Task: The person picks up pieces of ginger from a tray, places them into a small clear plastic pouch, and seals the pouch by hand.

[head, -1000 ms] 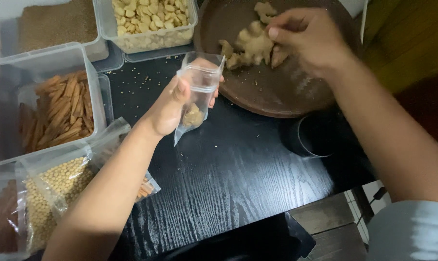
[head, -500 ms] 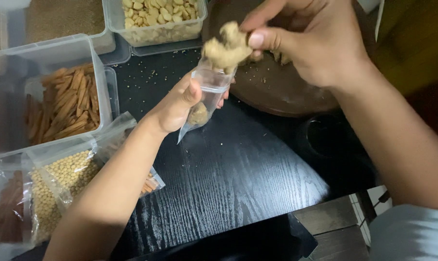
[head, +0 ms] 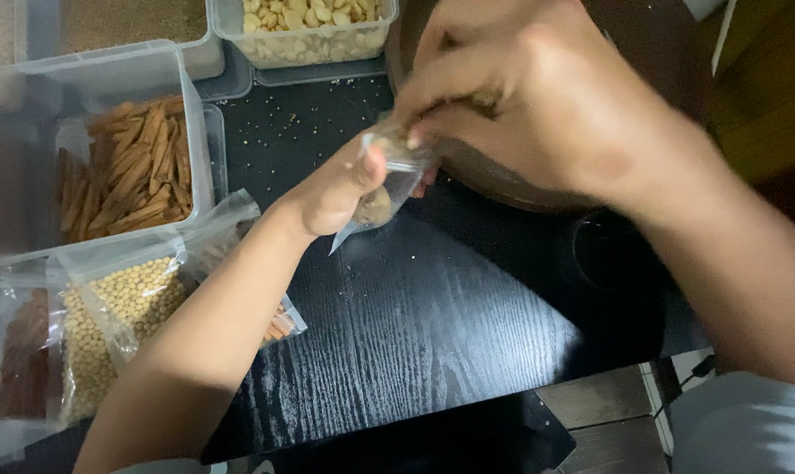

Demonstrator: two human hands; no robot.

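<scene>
1. At the bench's [head: 433, 325] left edge lies a bag of pale beans [head: 121, 320]. Behind it stands a clear tub of brown sticks [head: 121, 175]. Along the far edge sit a tub of pale nuts [head: 314, 26] and one of brown grain [head: 125, 22].
2. The left hand [head: 340, 189] holds a small clear pouch [head: 384, 189] upright above the bench's middle, just in front of the brown tray [head: 538, 180]. Its thumb and fingers pinch the pouch's side near the mouth. The other fingers are curled behind it, mostly hidden.
3. The pouch already holds a brownish lump at its bottom. Its mouth is up and appears open.
4. The right hand [head: 538, 96] is at the pouch's mouth, fingertips pressed together around a tan piece [head: 485, 101] that looks like ginger. The piece is mostly hidden by the fingers, so how much has entered I cannot tell.
5. The step looks like filling: a piece is being pushed into the pouch.
6. Next, I judge, the right fingers need to spread to let the piece drop, while the left keeps the mouth open and steady.
</scene>
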